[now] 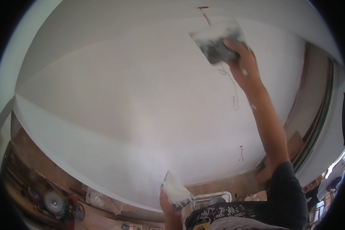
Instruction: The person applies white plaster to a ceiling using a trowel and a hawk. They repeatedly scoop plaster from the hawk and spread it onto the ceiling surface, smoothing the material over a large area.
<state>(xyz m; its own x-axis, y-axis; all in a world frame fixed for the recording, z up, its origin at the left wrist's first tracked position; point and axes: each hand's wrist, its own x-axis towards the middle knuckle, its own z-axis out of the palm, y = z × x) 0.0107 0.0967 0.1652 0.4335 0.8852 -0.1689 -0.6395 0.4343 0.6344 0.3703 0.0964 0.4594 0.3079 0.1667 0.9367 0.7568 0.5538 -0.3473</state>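
Observation:
My right hand [239, 57] is raised high, closed round a wide putty knife [212, 38] smeared with white and grey filler. The blade is at the white ceiling [142, 88], just below a small opening with short wires [206, 17]; a thin loose wire [230, 86] trails below it. My left hand [168, 201] is low at the bottom centre, closed on a second wide blade [176, 189] loaded with white filler. Another pair of short wires [241, 153] pokes from the white surface lower right.
Lower left, wooden boards and clutter surround a round grey metal item [53, 203]. Brown boards [297, 145] line the right edge. A white metal frame [211, 194] is behind my dark-shirted body. At the far lower right, partly cut off, another person [331, 180] appears near a bright opening.

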